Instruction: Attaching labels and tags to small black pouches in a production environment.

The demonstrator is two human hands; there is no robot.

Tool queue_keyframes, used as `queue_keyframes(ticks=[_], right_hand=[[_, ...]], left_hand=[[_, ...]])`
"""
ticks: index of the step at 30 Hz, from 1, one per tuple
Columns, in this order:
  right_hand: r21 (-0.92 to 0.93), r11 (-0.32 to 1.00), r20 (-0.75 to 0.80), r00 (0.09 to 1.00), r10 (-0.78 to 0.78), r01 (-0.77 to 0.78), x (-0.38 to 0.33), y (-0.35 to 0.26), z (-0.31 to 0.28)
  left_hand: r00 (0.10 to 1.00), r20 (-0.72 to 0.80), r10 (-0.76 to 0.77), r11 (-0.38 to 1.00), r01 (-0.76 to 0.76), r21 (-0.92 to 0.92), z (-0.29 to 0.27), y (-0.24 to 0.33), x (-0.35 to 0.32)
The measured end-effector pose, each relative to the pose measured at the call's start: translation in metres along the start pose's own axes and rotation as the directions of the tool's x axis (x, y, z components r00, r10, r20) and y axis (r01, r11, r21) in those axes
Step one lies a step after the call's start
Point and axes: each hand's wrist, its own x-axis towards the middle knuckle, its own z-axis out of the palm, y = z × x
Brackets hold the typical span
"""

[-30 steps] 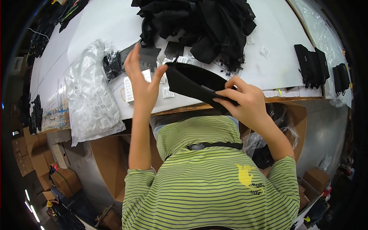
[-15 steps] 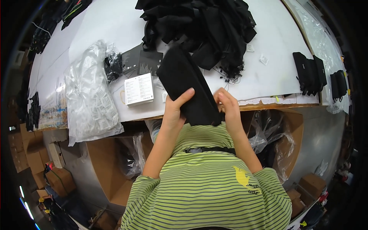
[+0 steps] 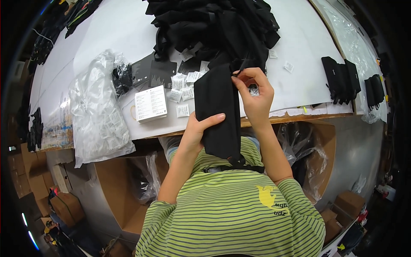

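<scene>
Over the table (image 3: 107,34) edge, the left hand (image 3: 198,128) grips the black fabric pouch (image 3: 218,111) mid-length while the right hand (image 3: 255,95) pinches its top corner, above plastic-lined cardboard boxes (image 3: 317,145) whose contents stay hidden.

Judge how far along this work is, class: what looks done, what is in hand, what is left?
Done, it seems: folded black pieces lined up at the table's right. In hand: the left hand and right hand hold one black fabric piece upright. Left: a large black heap behind it.
</scene>
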Motion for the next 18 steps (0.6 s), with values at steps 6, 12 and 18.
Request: queue_keyframes(ticks=[6,12,18], right_hand=[[0.03,0.995,0.23,0.969,0.088,-0.098,-0.014,-0.019,-0.014],[0.09,0.952,0.579,0.793,0.188,-0.291,-0.03,-0.042,-0.03],[0.08,0.924,0.641,0.729,0.24,-0.374,-0.031,-0.043,-0.036]], left_hand=[[0.999,-0.027,0.025,0.986,-0.029,-0.163,-0.011,0.002,0.015],[0.999,0.042,0.002,0.889,0.018,-0.458,-0.027,0.023,0.03],[0.999,0.038,0.035,0.877,-0.013,-0.481,-0.025,0.023,0.027]])
